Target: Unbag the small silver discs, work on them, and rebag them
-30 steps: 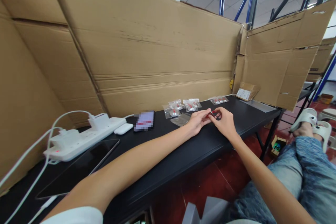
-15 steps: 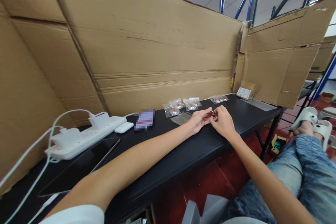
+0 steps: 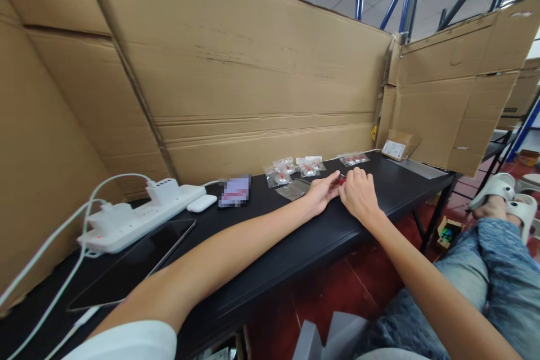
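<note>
From where I stand, both hands are together above the black desk [image 3: 278, 261], near its back edge. The left hand [image 3: 322, 196] has its fingers closed on a small red piece [image 3: 342, 181], and the right hand [image 3: 359, 196] meets it there, fingers bent and gripping the same piece from the other side. The piece sits right between the two sets of fingertips (so mostly covered that I can't make out its shape).

Just beyond the left hand, a flat clear bag [image 3: 292, 190] lies on the desk. Behind that are small packets [image 3: 280, 174] with red and whitish contents, and more packets [image 3: 353, 159] lie farther to the right, beyond the right hand. Well off to the left are a blurred purple item [image 3: 235, 191], a white case [image 3: 202, 203], a power strip [image 3: 147, 218] and a dark tablet [image 3: 135, 267].
</note>
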`<state>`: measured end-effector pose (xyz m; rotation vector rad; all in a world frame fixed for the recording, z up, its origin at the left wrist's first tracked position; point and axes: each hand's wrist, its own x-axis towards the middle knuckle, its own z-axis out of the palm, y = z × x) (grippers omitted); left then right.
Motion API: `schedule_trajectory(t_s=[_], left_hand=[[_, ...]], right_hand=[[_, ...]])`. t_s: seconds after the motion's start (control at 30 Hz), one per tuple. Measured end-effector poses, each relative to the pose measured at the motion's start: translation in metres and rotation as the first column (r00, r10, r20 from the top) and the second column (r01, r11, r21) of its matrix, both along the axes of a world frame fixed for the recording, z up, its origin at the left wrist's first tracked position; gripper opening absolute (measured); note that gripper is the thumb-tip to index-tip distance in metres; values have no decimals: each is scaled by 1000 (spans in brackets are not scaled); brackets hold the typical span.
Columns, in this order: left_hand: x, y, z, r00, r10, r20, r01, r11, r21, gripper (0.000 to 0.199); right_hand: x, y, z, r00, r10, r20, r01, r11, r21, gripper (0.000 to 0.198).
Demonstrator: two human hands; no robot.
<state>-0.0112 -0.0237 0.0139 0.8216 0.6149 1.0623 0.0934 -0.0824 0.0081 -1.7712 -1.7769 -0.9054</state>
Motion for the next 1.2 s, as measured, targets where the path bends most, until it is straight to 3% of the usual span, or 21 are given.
schedule_trajectory(t_s=[0.4, 0.6, 0.67, 0.7, 0.77, 0.83, 0.87, 0.93, 1.03, 1.2], left_hand=[[4, -7, -1, 990, 70, -125, -61, 995, 77, 23], [-2, 0, 1, 931, 89, -354, -14, 978, 209, 28], [-14, 8, 11, 846, 188, -499, 2, 935, 354, 27], [-23, 13, 18, 776, 267, -572, 39, 884, 465, 24], [-46, 25, 36, 571, 491, -658, 146, 728, 670, 22], [-70, 36, 53, 339, 651, -679, 240, 638, 732, 28], [-82, 40, 60, 248, 681, -690, 266, 637, 724, 30], [-99, 46, 65, 127, 650, -749, 287, 699, 655, 33], [-109, 48, 54, 143, 581, -801, 242, 765, 597, 42], [-103, 46, 27, 296, 541, -788, 193, 774, 604, 46]], right_hand=[[7, 10, -9, 995, 73, -74, -74, 997, -11, 6], [12, 10, -12, 978, 95, -184, -106, 993, -52, 3], [13, 11, -12, 972, 105, -209, -116, 992, -42, 2], [14, 11, -13, 969, 108, -221, -120, 992, -37, 2], [14, 11, -13, 963, 112, -244, -125, 991, -38, 3], [15, 11, -13, 958, 115, -263, -131, 990, -47, 4], [15, 11, -13, 956, 117, -269, -135, 990, -49, 5], [15, 10, -13, 954, 124, -273, -142, 989, -47, 5], [15, 9, -12, 952, 151, -264, -164, 986, -25, 4], [13, 7, -10, 913, 329, -241, -334, 942, 21, 4]])
